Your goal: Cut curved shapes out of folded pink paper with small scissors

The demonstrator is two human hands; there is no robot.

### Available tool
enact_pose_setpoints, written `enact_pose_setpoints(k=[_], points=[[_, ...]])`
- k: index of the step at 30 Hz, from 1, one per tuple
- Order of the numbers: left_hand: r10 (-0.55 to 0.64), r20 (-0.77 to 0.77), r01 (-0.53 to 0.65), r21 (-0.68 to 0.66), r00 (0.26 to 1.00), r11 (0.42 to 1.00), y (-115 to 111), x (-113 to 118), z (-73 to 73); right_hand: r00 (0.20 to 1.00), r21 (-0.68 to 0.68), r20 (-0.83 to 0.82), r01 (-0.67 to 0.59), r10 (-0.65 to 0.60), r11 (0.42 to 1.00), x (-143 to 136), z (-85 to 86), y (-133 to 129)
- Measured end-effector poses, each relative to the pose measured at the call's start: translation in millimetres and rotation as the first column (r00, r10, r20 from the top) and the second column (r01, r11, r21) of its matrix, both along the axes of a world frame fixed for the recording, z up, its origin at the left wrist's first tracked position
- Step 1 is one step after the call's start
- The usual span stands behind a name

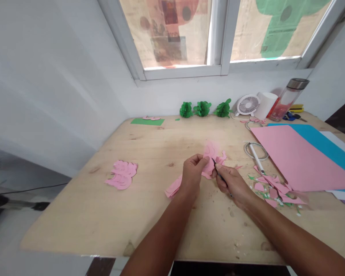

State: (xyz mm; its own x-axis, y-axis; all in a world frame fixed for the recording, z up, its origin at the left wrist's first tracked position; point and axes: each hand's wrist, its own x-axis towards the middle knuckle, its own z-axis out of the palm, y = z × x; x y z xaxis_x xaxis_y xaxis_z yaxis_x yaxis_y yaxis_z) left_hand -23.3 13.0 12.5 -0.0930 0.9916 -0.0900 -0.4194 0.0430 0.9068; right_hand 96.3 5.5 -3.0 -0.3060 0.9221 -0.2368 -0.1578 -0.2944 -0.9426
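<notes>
Between the thumb and fingers of my left hand (194, 170) is a piece of pink paper (209, 149) with curved lines drawn on it. My right hand (232, 182) grips a slim black pointed tool (219, 174); its tip lies against the paper, and my fingers hide too much to tell its exact kind. Partly cut pink strips (222, 157) stick out near the tip. Under my left wrist lies a folded pink paper strip (173, 187). A stack of cut pink paper shapes (122, 174) rests further left on the wooden table (149, 214).
Pink, green and white scraps (276, 191) lie right of my hands, beside a white pen-like tool (256, 158). Coloured sheets (307, 157) cover the right side. Along the wall stand green paper figures (201, 109), a small fan (247, 104) and a bottle (289, 99).
</notes>
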Motion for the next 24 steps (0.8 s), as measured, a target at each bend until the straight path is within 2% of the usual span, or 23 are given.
enact_pose_setpoints(k=[11,16,24], points=[[-0.002,-0.010,0.002,0.013,1.000,1.000,-0.2,-0.4,1.1,1.000,-0.005,0.001,0.000,0.000,1.000,0.4,-0.9,0.2],[-0.040,-0.022,0.040,0.013,0.999,0.999,0.0,-2.3,2.4,1.000,-0.004,0.000,-0.018,0.018,1.000,2.1,-0.7,1.4],[-0.039,-0.051,0.037,-0.033,0.998,0.999,2.8,-6.7,-0.6,1.000,0.010,0.007,-0.026,0.026,1.000,3.1,-1.2,2.6]])
